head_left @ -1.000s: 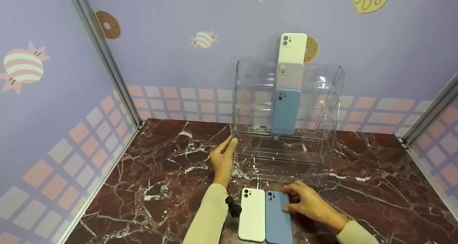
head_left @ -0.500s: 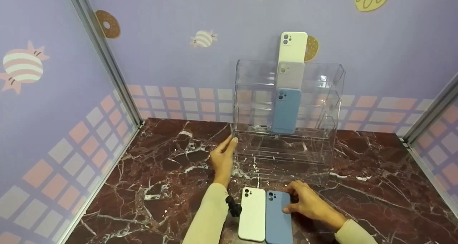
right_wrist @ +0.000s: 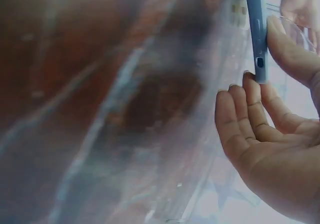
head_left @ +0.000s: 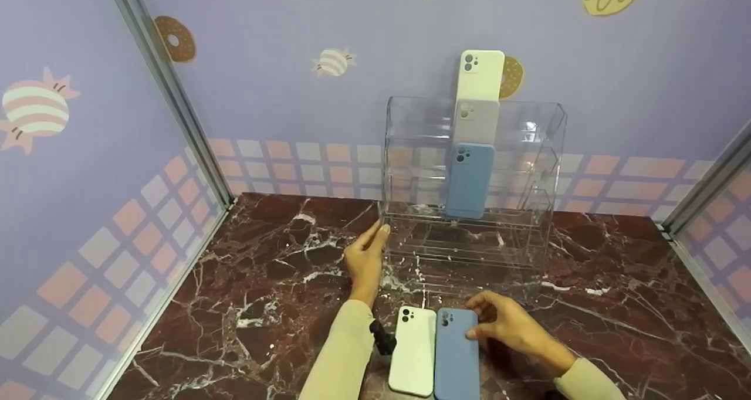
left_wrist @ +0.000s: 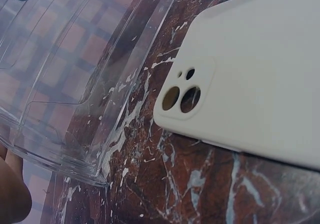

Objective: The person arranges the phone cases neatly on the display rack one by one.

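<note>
My right hand (head_left: 509, 325) pinches a slate-blue phone case (head_left: 456, 359) by its upper right edge. In the right wrist view the thumb (right_wrist: 290, 49) lies on one face of this case and fingertips are at its end. A white phone case (head_left: 412, 353) lies just left of it on the marble-patterned tabletop. My left hand (head_left: 365, 259) holds the lower left edge of a clear acrylic tiered stand (head_left: 422, 241), arm stretched forward. In the left wrist view, part of that hand (left_wrist: 12, 189) shows beside the stand's corner.
Three phone cases lean in the stand's tiers: white (head_left: 481, 74) at the top, a pale grey one (head_left: 476, 121) below, and light blue (head_left: 469, 180) in front. Behind the stand rises a purple patterned wall (head_left: 264, 83). A black wrist mount (head_left: 382, 338) touches the white case's side.
The blue case's upper end has risen slightly with my right hand, and a thin gap has opened beside the white case. My left hand stays at the stand.
</note>
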{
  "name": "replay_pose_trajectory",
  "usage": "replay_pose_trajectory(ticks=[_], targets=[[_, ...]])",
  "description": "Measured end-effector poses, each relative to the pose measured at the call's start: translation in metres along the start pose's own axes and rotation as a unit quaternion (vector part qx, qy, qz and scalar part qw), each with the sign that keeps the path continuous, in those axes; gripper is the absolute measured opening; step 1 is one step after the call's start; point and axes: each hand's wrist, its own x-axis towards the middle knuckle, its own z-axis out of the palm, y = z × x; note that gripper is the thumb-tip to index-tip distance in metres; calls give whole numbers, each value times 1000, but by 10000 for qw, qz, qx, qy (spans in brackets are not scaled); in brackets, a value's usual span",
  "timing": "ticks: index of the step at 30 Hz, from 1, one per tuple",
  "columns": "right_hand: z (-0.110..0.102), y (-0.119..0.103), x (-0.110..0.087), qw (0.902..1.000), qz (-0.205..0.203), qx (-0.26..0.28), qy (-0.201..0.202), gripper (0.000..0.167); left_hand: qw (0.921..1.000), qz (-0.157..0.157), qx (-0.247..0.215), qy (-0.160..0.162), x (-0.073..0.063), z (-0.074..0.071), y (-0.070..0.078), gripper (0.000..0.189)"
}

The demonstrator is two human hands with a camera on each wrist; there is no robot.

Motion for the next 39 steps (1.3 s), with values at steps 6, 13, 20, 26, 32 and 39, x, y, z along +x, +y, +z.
replay_pose_trajectory(ticks=[6, 13, 20, 26, 32, 39], targets=[[-11, -15, 3, 9988, -189, 31, 446, 35, 10000, 21, 57, 39, 0, -1, -2, 29], [-18, -26, 1, 9962, -312, 411, 700, 27, 9999, 78, 66, 60, 0, -1, -2, 30], [-25, -40, 5, 9900, -370, 636, 1203, 25, 10000, 26, 52, 69, -1, -2, -1, 29], [-36, -53, 16, 9807, -292, 776, 1770, 27, 9998, 2, 140, 155, -1, -2, -3, 28], [-55, -64, 28, 9708, -387, 606, 2290, 27, 9998, -25, 59, 171, 0, 1, -2, 29], [-76, -75, 44, 9584, -546, 556, 2747, 27, 9999, -64, -100, 97, 1, 2, -1, 30]])
